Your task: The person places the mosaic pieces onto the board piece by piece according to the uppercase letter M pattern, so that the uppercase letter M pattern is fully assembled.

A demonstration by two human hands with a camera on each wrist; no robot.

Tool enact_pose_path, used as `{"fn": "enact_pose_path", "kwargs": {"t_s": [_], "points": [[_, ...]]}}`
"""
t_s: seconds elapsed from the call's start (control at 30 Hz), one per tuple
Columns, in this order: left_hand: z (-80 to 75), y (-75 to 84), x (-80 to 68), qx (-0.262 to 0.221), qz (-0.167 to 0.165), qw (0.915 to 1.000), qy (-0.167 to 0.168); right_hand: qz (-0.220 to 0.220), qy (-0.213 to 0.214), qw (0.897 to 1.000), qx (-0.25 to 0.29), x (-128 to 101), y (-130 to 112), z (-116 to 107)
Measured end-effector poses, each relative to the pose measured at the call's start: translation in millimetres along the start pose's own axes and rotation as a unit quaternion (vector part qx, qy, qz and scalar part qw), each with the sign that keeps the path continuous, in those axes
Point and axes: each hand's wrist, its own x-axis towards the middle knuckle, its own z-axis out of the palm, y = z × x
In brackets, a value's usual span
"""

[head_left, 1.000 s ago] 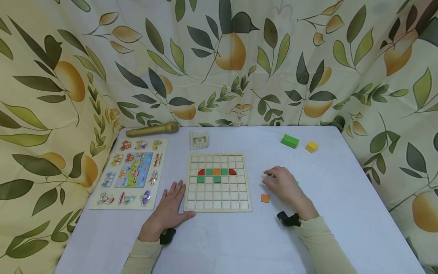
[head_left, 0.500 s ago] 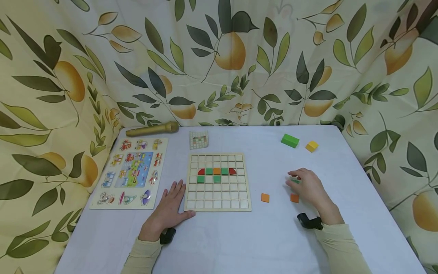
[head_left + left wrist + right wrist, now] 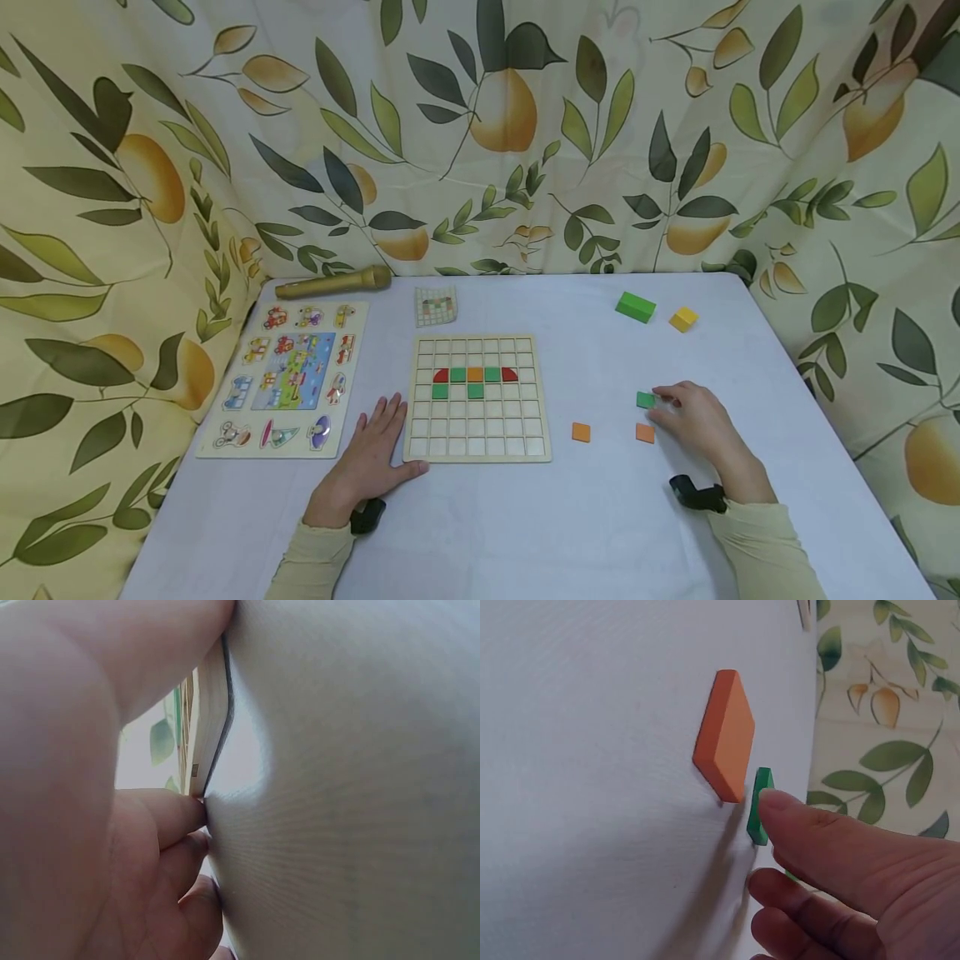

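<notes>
1. Green tile lies on the counter, right of the grid board.
2. Right hand touches it, fingers relaxed, gripping nothing.
3. Left hand rests flat against the board's edge.
4. Risk: a nudge could slide the tile away.

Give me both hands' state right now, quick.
Left hand: open, lying flat on the table against the grid board.
Right hand: fingertips on the green tile; an actual grip cannot be told.
</notes>
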Motion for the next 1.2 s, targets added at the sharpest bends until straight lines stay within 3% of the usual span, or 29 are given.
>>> {"fn": "enact_pose_path", "kwargs": {"t_s": [0.67, 0.9, 1.2], "points": [[-1.1, 0.1, 0.0, 0.001, 0.004, 1.0000, 0.002, -0.006, 0.015, 1.000, -0.014, 4, 3, 12], [-0.3, -0.5, 0.5, 0.003, 0.005, 0.9999, 0.009, 0.012, 0.004, 1.000, -0.003, 7, -5, 12], [-0.9, -0.2, 0.3, -0.002, -0.001, 1.0000, -0.001, -0.004, 0.022, 0.999, 0.025, 14, -24, 8]]}}
